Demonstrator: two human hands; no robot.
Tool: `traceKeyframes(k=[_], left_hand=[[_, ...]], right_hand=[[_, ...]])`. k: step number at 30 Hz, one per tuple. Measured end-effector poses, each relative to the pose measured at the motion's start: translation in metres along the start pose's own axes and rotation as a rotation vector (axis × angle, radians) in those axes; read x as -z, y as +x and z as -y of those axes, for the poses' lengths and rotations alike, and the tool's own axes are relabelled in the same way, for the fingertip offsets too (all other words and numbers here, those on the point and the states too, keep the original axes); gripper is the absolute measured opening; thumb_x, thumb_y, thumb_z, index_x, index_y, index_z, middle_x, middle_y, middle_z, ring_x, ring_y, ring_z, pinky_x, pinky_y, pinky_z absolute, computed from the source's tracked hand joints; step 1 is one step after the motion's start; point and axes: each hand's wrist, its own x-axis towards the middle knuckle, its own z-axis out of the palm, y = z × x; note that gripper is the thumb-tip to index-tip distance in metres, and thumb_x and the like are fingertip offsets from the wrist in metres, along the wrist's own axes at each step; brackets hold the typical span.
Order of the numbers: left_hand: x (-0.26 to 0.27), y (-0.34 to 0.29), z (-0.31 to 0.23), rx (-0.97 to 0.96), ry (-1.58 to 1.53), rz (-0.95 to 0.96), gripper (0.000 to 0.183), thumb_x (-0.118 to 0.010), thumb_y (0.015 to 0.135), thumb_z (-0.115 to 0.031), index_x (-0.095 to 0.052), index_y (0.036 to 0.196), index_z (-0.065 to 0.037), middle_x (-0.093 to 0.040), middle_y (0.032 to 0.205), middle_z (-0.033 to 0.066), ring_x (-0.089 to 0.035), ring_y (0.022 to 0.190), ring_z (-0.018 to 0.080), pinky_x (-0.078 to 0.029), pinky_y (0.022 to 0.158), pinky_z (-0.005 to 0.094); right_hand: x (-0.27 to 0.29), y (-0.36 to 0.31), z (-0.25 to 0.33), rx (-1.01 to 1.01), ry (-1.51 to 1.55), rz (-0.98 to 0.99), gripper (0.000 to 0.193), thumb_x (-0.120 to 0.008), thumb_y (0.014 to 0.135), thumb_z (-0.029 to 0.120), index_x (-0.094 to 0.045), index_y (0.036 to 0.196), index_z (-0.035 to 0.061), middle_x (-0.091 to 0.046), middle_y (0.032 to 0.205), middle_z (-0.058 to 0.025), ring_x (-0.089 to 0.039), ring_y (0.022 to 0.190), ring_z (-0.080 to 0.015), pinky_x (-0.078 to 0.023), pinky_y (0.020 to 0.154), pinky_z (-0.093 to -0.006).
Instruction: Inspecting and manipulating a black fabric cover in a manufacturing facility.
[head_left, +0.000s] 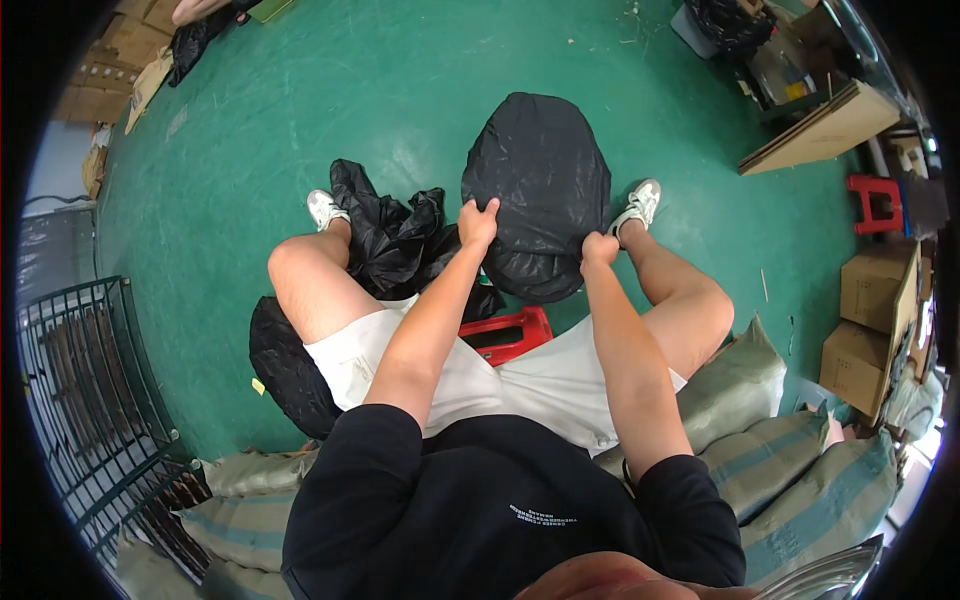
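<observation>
A large black oval bundle (540, 180) with a thin, slightly shiny, wrinkled cover stands between my feet. My left hand (479, 223) is closed on its left edge, thumb lying on top. Lower on the opposite side, my right hand (599, 251) is closed in a fist on the cover's edge. What lies inside the bundle is hidden. Left of it, beside my left shoe, a heap of crumpled black sheeting (385, 235) rests on the floor. More black wrinkled material (285, 360) lies by my left thigh.
Under me is a red plastic stool (515, 335). Stuffed woven sacks (770, 455) lie behind me on both sides. A dark metal rack (95, 370) stands at left. Cardboard boxes (865, 290), another red stool (875, 204) and a cardboard sheet (820, 130) are at right.
</observation>
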Motion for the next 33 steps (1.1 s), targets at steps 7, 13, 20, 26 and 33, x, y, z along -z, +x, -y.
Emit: traceKeyframes(k=[7,13,20,26,33], left_hand=[[0.015,-0.003,0.011,0.084,0.032,0.056,0.044,-0.064,0.088,-0.035,-0.063,0.106,0.005,-0.065,0.107,0.0262,-0.062,0.102,0.0421,-0.048,0.088,0.0457],[0.018,-0.019,0.008,0.112,-0.179,0.219,0.033,-0.066,0.090,-0.027,-0.061,0.090,0.005,-0.064,0.082,0.0161,-0.065,0.060,0.0238,-0.054,0.056,0.0345],[0.031,-0.053,0.011,0.091,-0.283,0.362,0.034,-0.068,0.089,-0.029,-0.059,0.079,0.003,-0.064,0.072,0.0115,-0.063,0.056,0.0197,-0.050,0.052,0.0288],[0.049,-0.049,0.010,0.045,0.142,0.355,0.043,-0.068,0.088,-0.035,-0.061,0.081,0.007,-0.067,0.071,0.0180,-0.067,0.054,0.0248,-0.052,0.060,0.0344],[0.043,-0.056,0.006,-0.020,0.263,0.339,0.045,-0.065,0.089,-0.038,-0.059,0.074,0.004,-0.067,0.063,0.0144,-0.069,0.058,0.0234,-0.052,0.061,0.0358]], right_hand=[[0.015,-0.047,-0.005,0.179,-0.107,-0.011,0.042,-0.064,0.087,0.018,-0.053,0.120,-0.0060,-0.059,0.121,-0.0288,-0.057,0.113,-0.0422,-0.043,0.099,-0.0436],[-0.003,-0.051,-0.021,-0.027,0.269,0.037,0.046,-0.069,0.084,0.013,-0.054,0.120,-0.0091,-0.060,0.124,-0.0200,-0.058,0.113,-0.0324,-0.042,0.099,-0.0384],[0.004,-0.066,-0.036,-0.018,0.202,0.279,0.039,-0.062,0.091,0.016,-0.053,0.120,-0.0075,-0.061,0.118,-0.0179,-0.061,0.103,-0.0267,-0.055,0.076,-0.0382],[0.032,-0.060,-0.004,0.057,-0.638,0.680,0.041,-0.048,0.098,0.029,-0.061,0.095,-0.0096,-0.068,0.081,-0.0210,-0.070,0.065,-0.0316,-0.059,0.053,-0.0410],[0.065,-0.025,0.051,0.286,-1.188,0.803,0.023,-0.056,0.083,0.016,-0.069,0.089,-0.0013,-0.071,0.089,-0.0176,-0.071,0.077,-0.0288,-0.058,0.067,-0.0380]])
